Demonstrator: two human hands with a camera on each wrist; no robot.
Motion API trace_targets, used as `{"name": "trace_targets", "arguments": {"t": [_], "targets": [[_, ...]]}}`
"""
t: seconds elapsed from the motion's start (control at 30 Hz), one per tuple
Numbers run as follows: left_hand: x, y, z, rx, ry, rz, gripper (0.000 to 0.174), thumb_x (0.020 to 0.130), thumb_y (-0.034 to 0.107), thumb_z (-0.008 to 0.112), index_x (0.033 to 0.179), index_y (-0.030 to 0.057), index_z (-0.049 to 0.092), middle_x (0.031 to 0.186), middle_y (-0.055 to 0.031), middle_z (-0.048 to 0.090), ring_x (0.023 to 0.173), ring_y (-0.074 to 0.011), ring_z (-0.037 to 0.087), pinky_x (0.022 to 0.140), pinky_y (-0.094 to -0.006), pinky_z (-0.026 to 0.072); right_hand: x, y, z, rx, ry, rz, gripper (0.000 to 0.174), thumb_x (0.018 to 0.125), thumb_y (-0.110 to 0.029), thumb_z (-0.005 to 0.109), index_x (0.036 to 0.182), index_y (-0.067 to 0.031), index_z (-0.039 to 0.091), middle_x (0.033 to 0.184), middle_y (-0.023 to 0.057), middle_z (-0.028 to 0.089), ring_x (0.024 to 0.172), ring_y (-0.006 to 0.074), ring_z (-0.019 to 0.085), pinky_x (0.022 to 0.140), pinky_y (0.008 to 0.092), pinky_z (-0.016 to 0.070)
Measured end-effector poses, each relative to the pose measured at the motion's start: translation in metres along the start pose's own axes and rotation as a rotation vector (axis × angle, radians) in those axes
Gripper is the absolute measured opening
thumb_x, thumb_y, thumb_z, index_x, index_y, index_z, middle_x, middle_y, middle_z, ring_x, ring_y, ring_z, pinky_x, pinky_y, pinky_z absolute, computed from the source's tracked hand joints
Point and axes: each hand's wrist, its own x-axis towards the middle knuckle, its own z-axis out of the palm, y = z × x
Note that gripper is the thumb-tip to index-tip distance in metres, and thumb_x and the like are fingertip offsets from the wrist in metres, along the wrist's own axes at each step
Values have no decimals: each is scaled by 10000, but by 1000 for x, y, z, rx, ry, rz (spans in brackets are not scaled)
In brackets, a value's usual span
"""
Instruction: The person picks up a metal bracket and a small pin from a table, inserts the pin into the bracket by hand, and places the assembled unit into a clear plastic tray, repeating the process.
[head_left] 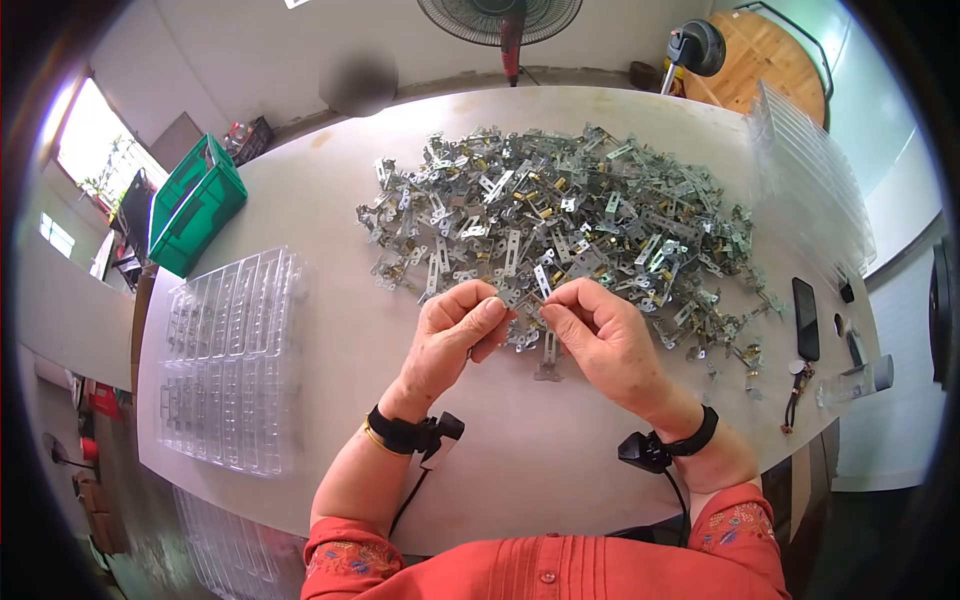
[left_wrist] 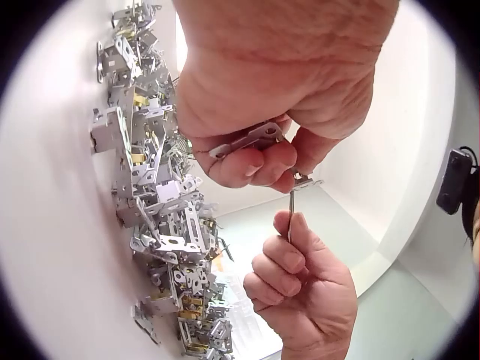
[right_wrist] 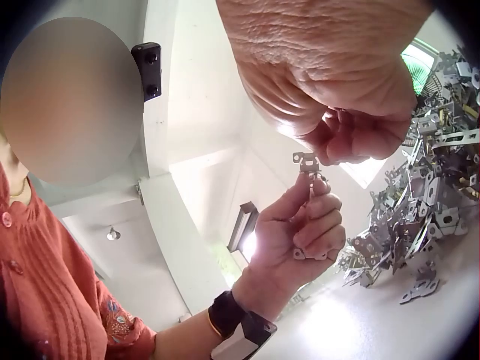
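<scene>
My left hand (head_left: 447, 338) pinches a small metal bracket (right_wrist: 306, 160) between thumb and fingertip. A second bracket (left_wrist: 259, 138) lies tucked in its curled fingers. Facing it, my right hand (head_left: 612, 345) pinches a thin metal strip (left_wrist: 292, 204), seen edge-on in the left wrist view, its upper end right at the left hand's bracket. Both hands are held close together at the near edge of a big pile of metal brackets (head_left: 560, 225), some with brass-coloured parts. A single bracket (head_left: 549, 358) lies on the table between the hands.
Clear plastic trays (head_left: 232, 360) with metal parts in some slots stand at the left, a green crate (head_left: 200, 205) behind them. More clear trays (head_left: 805, 180) are stacked at the back right. A phone (head_left: 806, 318) and a clear bottle (head_left: 855, 382) lie on the table's right side.
</scene>
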Motion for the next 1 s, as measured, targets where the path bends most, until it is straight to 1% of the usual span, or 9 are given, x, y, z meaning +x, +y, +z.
{"name": "trace_targets", "arguments": {"t": [0.2,0.33,0.4,0.53,0.6,0.67,0.87,0.93,1.0], "targets": [[-1,4,-2,139,12,20,270,1006,282,635,965,15,648,720,11,576,585,-40,458,500,-195,335,1,3,-1,3,-42,-6,131,1025,-140,590,1092,-28,593,764,-10,593,675,44,509,590,232,420],[-2,2,-5,203,-24,-6,258,994,292,662,962,35,671,730,25,601,607,-29,480,517,-195,361,3,-2,-2,23,-67,3,141,1031,-142,578,1117,-31,582,776,-17,587,693,45,519,604,231,433],[-2,2,-4,239,-42,-9,258,988,296,671,962,40,670,729,28,602,608,-27,480,519,-196,363,4,-8,-7,229,-177,166,166,1042,-166,560,1155,-45,572,785,-25,581,699,47,529,622,230,454],[-3,4,-1,301,-53,-29,260,975,302,689,950,44,661,730,34,604,613,-24,485,526,-199,371,7,-6,-12,238,-223,225,197,1058,-198,524,1194,-60,564,789,-27,586,704,52,539,634,227,468],[-4,5,0,320,-58,-27,253,983,282,678,952,33,652,736,20,601,616,-34,483,530,-202,373,9,-3,-16,315,-313,255,220,1071,-224,489,1197,-67,579,793,-17,599,695,58,550,638,226,472],[-4,5,-1,339,-60,-24,245,991,263,668,953,22,643,742,6,599,618,-43,482,535,-204,376,9,-6,-16,305,-303,274,224,1070,-226,487,1188,-66,589,795,-15,602,690,61,552,636,228,472],[-5,8,2,419,-89,29,233,991,257,664,930,35,633,740,27,595,619,-33,478,542,-199,375,10,-9,-18,308,-283,315,222,1054,-226,507,1148,-61,622,798,-12,604,685,64,556,631,230,474],[-5,7,3,427,-84,38,201,955,195,707,910,22,615,686,56,487,644,-31,400,548,-232,344,10,-9,-16,320,-280,331,218,1047,-225,520,1143,-60,625,804,-13,604,696,64,559,633,229,476],[-4,6,5,486,-110,91,195,951,185,709,905,22,613,694,55,494,633,-36,402,543,-228,342,10,-8,-12,217,-201,280,205,1034,-217,548,1143,-60,623,841,-18,606,731,56,562,644,225,481]]}}
